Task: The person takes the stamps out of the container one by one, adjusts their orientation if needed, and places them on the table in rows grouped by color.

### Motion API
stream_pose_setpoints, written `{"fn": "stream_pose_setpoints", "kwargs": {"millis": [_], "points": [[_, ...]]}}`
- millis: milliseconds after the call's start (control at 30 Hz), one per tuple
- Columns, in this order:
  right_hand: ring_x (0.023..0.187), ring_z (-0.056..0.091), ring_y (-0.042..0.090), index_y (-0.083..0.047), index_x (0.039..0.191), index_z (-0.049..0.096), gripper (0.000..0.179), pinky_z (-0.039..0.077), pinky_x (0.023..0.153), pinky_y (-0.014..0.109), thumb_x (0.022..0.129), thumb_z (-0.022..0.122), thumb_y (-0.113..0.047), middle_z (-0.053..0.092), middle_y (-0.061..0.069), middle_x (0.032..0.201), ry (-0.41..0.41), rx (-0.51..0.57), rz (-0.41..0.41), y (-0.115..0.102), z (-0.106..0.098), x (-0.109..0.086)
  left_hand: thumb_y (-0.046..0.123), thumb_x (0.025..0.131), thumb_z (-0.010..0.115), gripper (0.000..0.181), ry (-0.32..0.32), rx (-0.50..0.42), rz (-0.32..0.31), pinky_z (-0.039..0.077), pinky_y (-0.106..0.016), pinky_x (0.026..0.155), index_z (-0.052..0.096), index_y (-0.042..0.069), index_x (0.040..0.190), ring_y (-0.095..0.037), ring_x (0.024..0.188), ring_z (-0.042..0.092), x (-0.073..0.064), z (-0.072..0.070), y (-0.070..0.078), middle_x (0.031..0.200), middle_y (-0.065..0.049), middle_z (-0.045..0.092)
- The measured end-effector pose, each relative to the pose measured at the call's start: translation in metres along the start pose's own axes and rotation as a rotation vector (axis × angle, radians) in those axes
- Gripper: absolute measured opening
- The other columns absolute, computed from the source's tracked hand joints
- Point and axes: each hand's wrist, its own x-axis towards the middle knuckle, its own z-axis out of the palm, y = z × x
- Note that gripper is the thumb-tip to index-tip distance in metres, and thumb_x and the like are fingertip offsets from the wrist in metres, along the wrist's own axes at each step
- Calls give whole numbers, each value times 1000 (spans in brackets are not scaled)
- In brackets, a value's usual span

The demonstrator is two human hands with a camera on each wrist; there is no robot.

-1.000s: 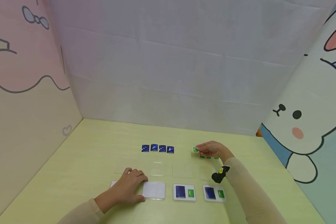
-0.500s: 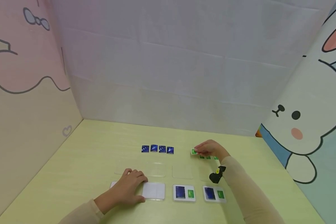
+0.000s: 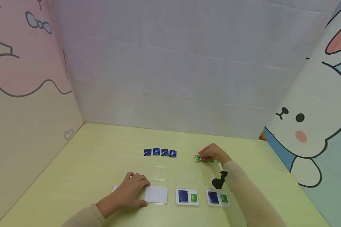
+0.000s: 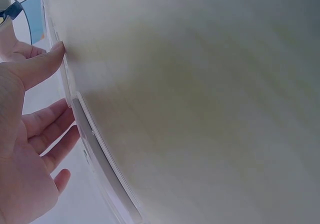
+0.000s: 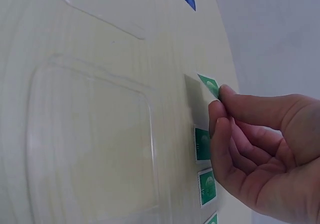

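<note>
Head view: pinched by the right hand (image 3: 212, 152), a green stamp (image 3: 197, 158) is being brought nearer other stamps (image 5: 207, 186), seemingly for alignment, a white card (image 3: 157, 194) being touched by the spread left hand (image 3: 129, 192).

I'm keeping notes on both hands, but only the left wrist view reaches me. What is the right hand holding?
Observer: The right hand pinches a small green piece between thumb and fingers.
Operator: Anything lying to the left of it?
Observer: Yes, the head view shows four small blue pieces in a row there.
Operator: And what sits to the right of the left hand, past the plain white case beside it?
Observer: Two white cases, each showing one blue rectangle and one green rectangle.
</note>
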Motion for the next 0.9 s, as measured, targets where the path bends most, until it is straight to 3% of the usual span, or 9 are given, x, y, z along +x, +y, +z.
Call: {"fn": "stream_pose_setpoints", "kwargs": {"millis": [267,900], "points": [[55,60,5,10,104,69,26,51,56,20,84,71,-6,66,-4,62,52,-75,-10,-3,3,-5,44,69,81,54,0,-5,0,36,-49,94,65,13,110,-16,100,55,0,0,1,106,2,64],[53,61,4,8,101,71,25,53,56,20,82,74,-7,65,-4,61,115,-128,-12,-1,5,0,44,70,79,54,-21,-14,-20,35,-50,96,65,13,112,-18,102,55,0,-1,2,108,1,64]]}}
